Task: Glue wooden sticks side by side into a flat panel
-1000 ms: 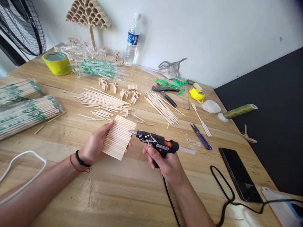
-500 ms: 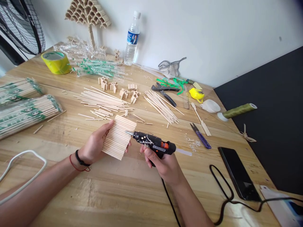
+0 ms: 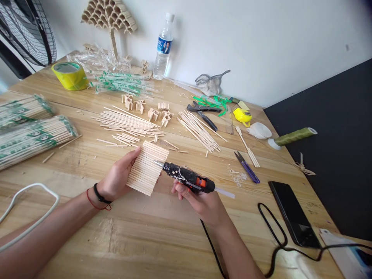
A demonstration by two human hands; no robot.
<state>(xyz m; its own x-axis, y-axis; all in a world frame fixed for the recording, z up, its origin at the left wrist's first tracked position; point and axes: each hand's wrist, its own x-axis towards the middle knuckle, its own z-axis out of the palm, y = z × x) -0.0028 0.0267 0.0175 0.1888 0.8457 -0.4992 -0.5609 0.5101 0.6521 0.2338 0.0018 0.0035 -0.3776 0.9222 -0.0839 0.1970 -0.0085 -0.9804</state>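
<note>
My left hand [image 3: 120, 173] grips a flat panel of wooden sticks [image 3: 147, 170] laid side by side, its thumb on the near face and its other fingers mostly hidden behind. Tilted above the table, the panel faces me. In my right hand [image 3: 200, 199] is a black hot glue gun [image 3: 190, 179] with an orange part and a clear glue stick [image 3: 225, 192] out of its back. Its metal nozzle points left over the right part of the panel; whether it touches the sticks I cannot tell.
Behind the panel lie loose sticks [image 3: 128, 122] and small stick pieces [image 3: 153, 114]. Pliers [image 3: 205, 112], purple snips [image 3: 247, 167] and a phone [image 3: 293, 213] are to the right. Bagged sticks [image 3: 37, 141] and yellow tape [image 3: 69, 77] sit left. A black cord [image 3: 210, 244] trails below the gun.
The glue gun has rolled slightly in my right hand, its nozzle staying near the same spot on the panel. My left hand still holds the panel, and the whole view has shifted a little.
</note>
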